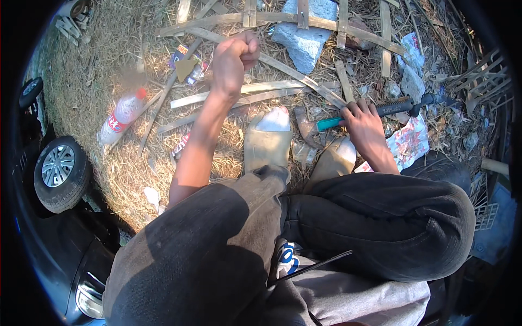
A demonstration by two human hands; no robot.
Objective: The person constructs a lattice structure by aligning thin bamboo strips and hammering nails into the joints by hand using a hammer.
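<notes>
The hammer (389, 110) lies on the right side of the work area, just beyond the person's right shoe. Its handle points left and ends in a teal section; the middle of the handle is black, and the dark head is at the right. The right hand (361, 122) is closed around the handle where teal meets black, with the knuckles up.

The left hand (236, 57) is raised farther out and to the left, its fingers curled into a loose fist. Whether it holds anything cannot be told from this view. Below it, a long diagonal wooden strip (293, 73) runs from far left to near right, its near end just beside the right hand. Two more flat strips (244, 91) lie on the near side of this strip.

On the far side, a curved slat (228, 22) crosses several short wooden slats (386, 41). A pale grey rock (304, 49) sits by this lattice.

Nearer, the tan left shoe (266, 148) and right shoe (329, 165) rest on dry grass (109, 65). A printed sheet (412, 142) lies to the right of the right hand. To the left, a clear bottle (122, 115) with a red cap lies tilted; beyond its near end stands a car wheel (61, 174) beside a dark car body (46, 239).
</notes>
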